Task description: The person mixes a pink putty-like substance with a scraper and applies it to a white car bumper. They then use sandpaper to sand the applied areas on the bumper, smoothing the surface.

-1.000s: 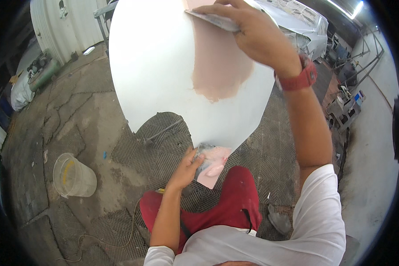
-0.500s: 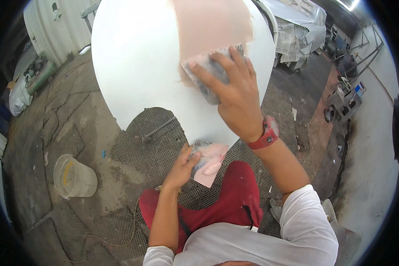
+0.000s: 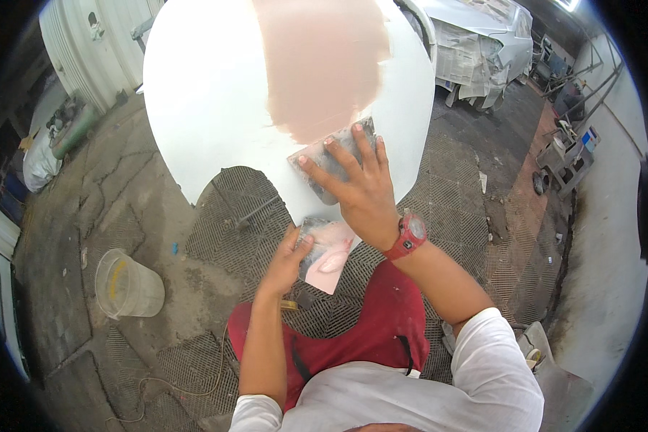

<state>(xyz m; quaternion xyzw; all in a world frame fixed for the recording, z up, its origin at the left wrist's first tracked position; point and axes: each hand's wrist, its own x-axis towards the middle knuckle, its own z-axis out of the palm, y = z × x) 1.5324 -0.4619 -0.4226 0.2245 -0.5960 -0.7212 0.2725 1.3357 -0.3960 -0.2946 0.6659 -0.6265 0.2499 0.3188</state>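
Note:
In front of me is a large white car body panel (image 3: 205, 101) with a broad pink patch of filler (image 3: 324, 65) spread down it. My right hand (image 3: 366, 191), a red watch at its wrist, presses a grey, smeared putty spreader (image 3: 317, 180) against the panel just below the patch; fingers lie spread over it, the thumb side hidden. My left hand (image 3: 282, 266) grips a flat mixing plate (image 3: 324, 283) by its left edge, thumb on top. A mound of pink filler paste (image 3: 331, 259) lies on that plate, close under the panel's lower edge.
To the left on the floor stands a translucent bucket (image 3: 133, 288). A thin hose (image 3: 194, 396) curls near my knees. Farther right is a silver car (image 3: 475, 50) masked with paper. Shelving (image 3: 572, 155) stands along the right wall. A green cylinder (image 3: 75, 129) lies at the left.
My right hand and spreader have moved down the panel toward me, and the filler patch shows uncovered to its lower edge. The left hand with the plate has shifted slightly up and left.

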